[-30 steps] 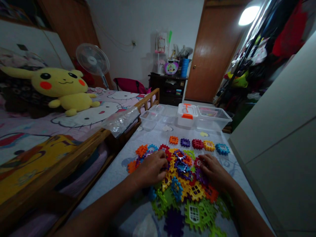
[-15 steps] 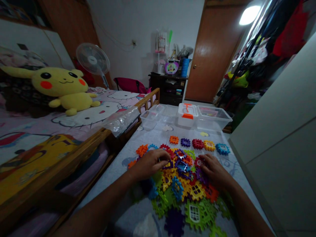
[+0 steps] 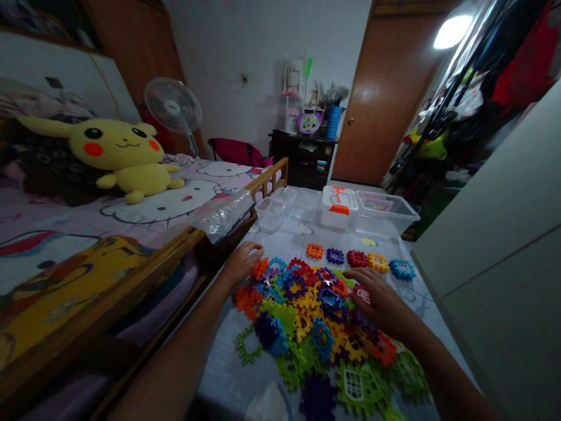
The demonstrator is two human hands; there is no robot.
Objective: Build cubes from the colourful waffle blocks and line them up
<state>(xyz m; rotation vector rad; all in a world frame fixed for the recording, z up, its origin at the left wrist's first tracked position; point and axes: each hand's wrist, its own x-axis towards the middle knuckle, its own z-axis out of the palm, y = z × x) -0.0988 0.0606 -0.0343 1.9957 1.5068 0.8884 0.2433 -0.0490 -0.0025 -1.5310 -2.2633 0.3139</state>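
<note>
A loose heap of colourful plastic interlocking blocks (image 3: 307, 298) with toothed edges covers the near middle of the table. At its far left edge my left hand (image 3: 242, 264) has its fingers loosely bent and apart, beside an orange block (image 3: 260, 268); nothing shows in its grasp. Over the heap's right side is my right hand (image 3: 377, 293), fingers stretched and spread, next to a red block with a white window grid (image 3: 362, 294). Part of the heap under the right palm is hidden. Beyond the heap, a row holds orange (image 3: 314, 251), purple (image 3: 335, 256), red (image 3: 357, 258), yellow (image 3: 378, 262) and blue (image 3: 402, 269) blocks.
Clear plastic boxes (image 3: 385, 210) line the table's far end, one with an orange-clipped lid (image 3: 339, 209). A wooden bed rail (image 3: 188, 245) borders the left side, with a yellow plush toy (image 3: 131, 155) on the bed. A pale cabinet (image 3: 504, 222) flanks the right.
My left hand has moved left from over the heap to its far left edge, uncovering blocks there. My right hand stays over the right side, fingers shifted slightly. The view has shifted slightly.
</note>
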